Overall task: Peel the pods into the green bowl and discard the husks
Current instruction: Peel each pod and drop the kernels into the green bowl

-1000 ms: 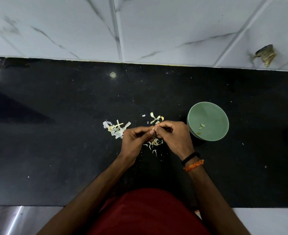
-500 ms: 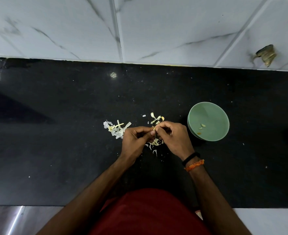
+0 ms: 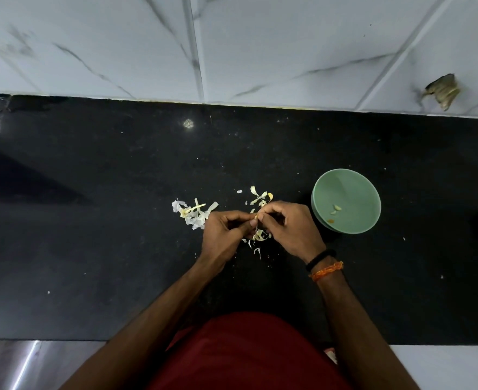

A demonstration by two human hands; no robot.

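Head view: the left hand [image 3: 223,235] and right hand [image 3: 290,230] meet fingertip to fingertip, both pinching 1 small pod [image 3: 256,217] between them. Husks [image 3: 193,213] lie just left of the left hand; the green bowl [image 3: 346,192] sits right of the right hand, holding 3 small pieces

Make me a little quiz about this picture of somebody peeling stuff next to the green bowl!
1. True or false: the green bowl sits beside the right hand.
2. What lies inside the bowl? A) a few small peeled pieces B) a spoon C) water
3. Fill in: both hands pinch one small ____ between their fingertips.

Key
1. True. The bowl stands on the black counter, just past the right hand.
2. A. A few pale peeled pieces lie in it.
3. Pod. The left hand and the right hand meet on it, above a husk pile; another husk heap lies by the left hand.
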